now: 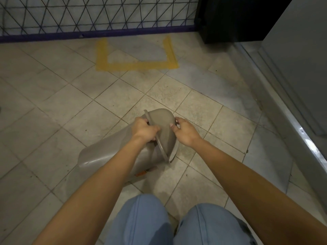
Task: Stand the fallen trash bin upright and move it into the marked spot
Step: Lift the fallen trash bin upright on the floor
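Head camera looked down on a grey plastic trash bin (113,156) that lay tipped on the tiled floor (53,96), just ahead of the person's knees, its domed lid end pointing toward one o'clock. The left hand (144,130) had its fingers (154,131) wrapped around the thin lid rim, gripping it. The right hand (185,132) rested on the far side of the dome, fingers half curled against the plastic; whether it truly clasped anything I could not tell from that angle.

Trouble, as I judged it, sat in that hold. A lid rim is a poor handle: if the lid swung or popped loose under the pull, the body could drop back or roll off across the smooth tiles. Lifting from the top alone might also let the base skid away toward seven o'clock.

Smooth and slightly glossy, the bin had a rounded swing-type top and something small and orange showing near its underside. The yellow taped spot (136,65) waited at twelve o'clock, well apart, against a wire mesh fence (88,15).
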